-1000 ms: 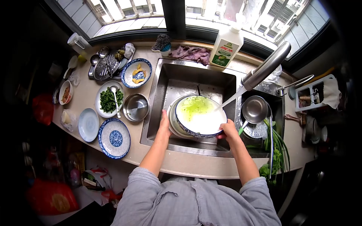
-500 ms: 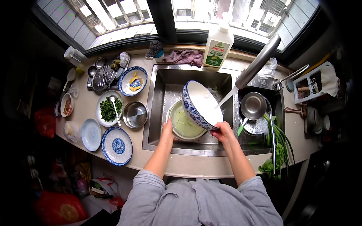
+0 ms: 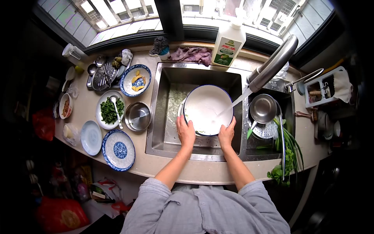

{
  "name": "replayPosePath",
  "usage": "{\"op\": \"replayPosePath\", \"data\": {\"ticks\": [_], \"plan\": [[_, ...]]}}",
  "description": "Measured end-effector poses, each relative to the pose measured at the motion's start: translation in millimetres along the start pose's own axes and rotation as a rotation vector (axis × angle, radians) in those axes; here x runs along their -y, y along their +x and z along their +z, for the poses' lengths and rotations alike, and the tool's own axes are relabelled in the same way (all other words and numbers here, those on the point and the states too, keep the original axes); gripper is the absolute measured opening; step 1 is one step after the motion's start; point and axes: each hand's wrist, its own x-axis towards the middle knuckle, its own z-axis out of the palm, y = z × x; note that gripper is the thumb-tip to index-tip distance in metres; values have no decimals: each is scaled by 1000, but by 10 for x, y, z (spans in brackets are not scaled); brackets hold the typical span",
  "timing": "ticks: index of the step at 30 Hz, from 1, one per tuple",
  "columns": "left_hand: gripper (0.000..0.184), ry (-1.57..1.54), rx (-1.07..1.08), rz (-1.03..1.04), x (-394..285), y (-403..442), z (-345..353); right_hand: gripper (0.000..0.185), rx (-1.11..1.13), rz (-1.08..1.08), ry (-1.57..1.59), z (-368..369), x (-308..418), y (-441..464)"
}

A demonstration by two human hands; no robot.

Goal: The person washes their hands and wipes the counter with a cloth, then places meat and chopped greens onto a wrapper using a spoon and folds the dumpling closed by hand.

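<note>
Over the steel sink [image 3: 165, 142] I hold a large white bowl [image 3: 206, 105] with a blue rim, its inside facing up. My left hand [image 3: 186, 133] grips its lower left edge, and my right hand [image 3: 226, 134] grips its lower right edge. Water runs from the faucet [image 3: 274, 64] into the bowl. Small green bits cling inside near my left hand. Beneath it, another pale bowl [image 3: 181, 108] is mostly hidden, with only its left rim showing.
Left on the counter are a plate of chopped greens [image 3: 111, 111], a steel bowl [image 3: 138, 116], a blue-patterned plate [image 3: 119, 150] and a patterned bowl with yellow pieces [image 3: 135, 80]. The right basin holds a steel ladle [image 3: 263, 109] and green onions [image 3: 290, 146]. A white bottle [image 3: 229, 43] stands behind.
The tilted bowl has been levelled and moved over the lower bowl, covering most of it. My left hand has shifted from the lower bowl to the large bowl's edge.
</note>
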Motion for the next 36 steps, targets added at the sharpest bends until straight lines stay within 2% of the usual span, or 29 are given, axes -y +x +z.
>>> {"op": "replayPosePath", "data": {"ticks": [2, 4, 5, 8, 10, 12, 14, 15, 17, 18, 20, 22, 23, 24, 26, 28, 31, 32, 33, 34, 36], "plan": [[40, -23, 295, 213, -133, -239, 83, 59, -94, -134, -8, 155, -284, 58], [37, 168, 920, 251, -282, -345, 90, 57, -66, -103, 12, 172, -330, 100], [42, 273, 878, 390, -290, -426, 61, 56, -53, -89, 21, 165, -354, 135], [44, 644, 896, 634, -94, -127, -158, 54, 17, -36, 34, 85, -302, 211], [43, 899, 748, 815, 5, 255, -414, 53, 62, -43, -20, -28, -158, 252], [48, 975, 691, 1012, 55, 603, -483, 51, 63, -80, -39, -51, -121, 298], [53, 1128, 506, 1081, 224, 614, -270, 49, 30, -159, -31, -57, -144, 351], [56, 1203, 408, 1112, 319, 609, -142, 49, 41, -53, -42, -30, -210, 333], [60, 1213, 372, 983, 548, 344, 136, 48, 60, 160, -60, 90, -344, 221], [62, 1218, 353, 919, 597, 200, 225, 42, 143, 380, 118, -7, 49, 35], [57, 1038, 536, 819, 327, -72, 105, 37, -19, 149, -158, 338, -589, 116], [53, 895, 694, 773, 64, -147, -114, 31, 274, 319, 31, -68, -82, 361], [51, 838, 769, 779, -30, -143, -209, 29, 362, 329, -51, -210, 100, 504], [50, 779, 841, 783, -68, -111, -261, 29, 328, 70, -259, -229, 40, 640], [53, 928, 673, 857, 18, 200, -369, 31, 103, -85, -384, -52, -93, 746], [54, 1004, 505, 946, 64, 375, -418, 32, 77, 15, -327, -15, -37, 617], [50, 1028, 617, 823, 69, 47, -230, 44, 89, 111, -265, 64, -193, 247], [45, 807, 638, 700, 47, -102, -179, 49, 125, 144, -254, 75, -227, 198], [41, 735, 692, 675, -40, -187, -179, 49, 230, 178, -260, -48, -8, 193], [38, 662, 746, 647, -124, -249, -213, 47, 105, -102, -388, -41, -34, 290], [36, 725, 805, 689, -222, -142, -344, 43, -158, -668, -624, -15, -124, 527]]}}
